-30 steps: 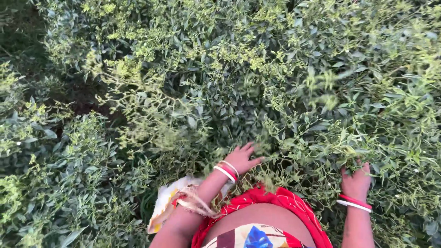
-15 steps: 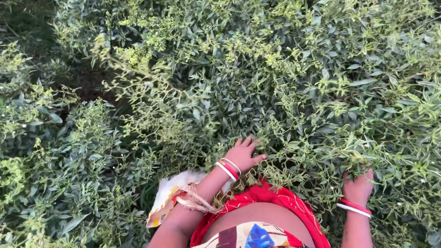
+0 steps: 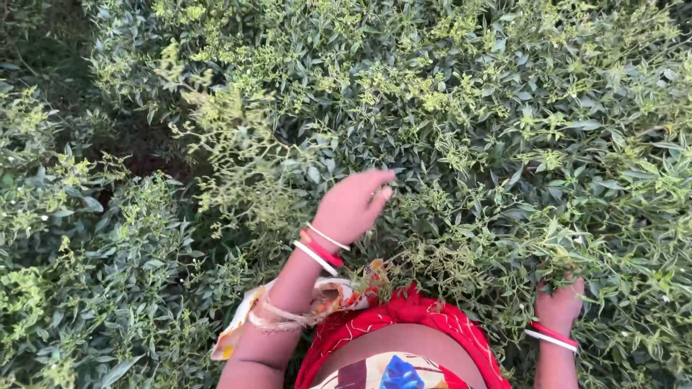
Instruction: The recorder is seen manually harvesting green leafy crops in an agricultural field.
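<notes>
View from above of a dense bush with small green leaves and paler shoot tips, filling nearly the whole field. A darker gap of shade lies at the bush's upper-left edge. Below the bush, at the lower middle, sits the person's red cloth, its upper edge touching the foliage. The left hand is raised over the bush just above the cloth, fingers loosely extended and together, palm down; nothing can be seen held in it. Red and white bangles ring its wrist, and a pale cloth band wraps the forearm. The right hand, to the right of the cloth, is sunk among the twigs, fingers curled into the leaves; whether it grips a shoot cannot be told.
</notes>
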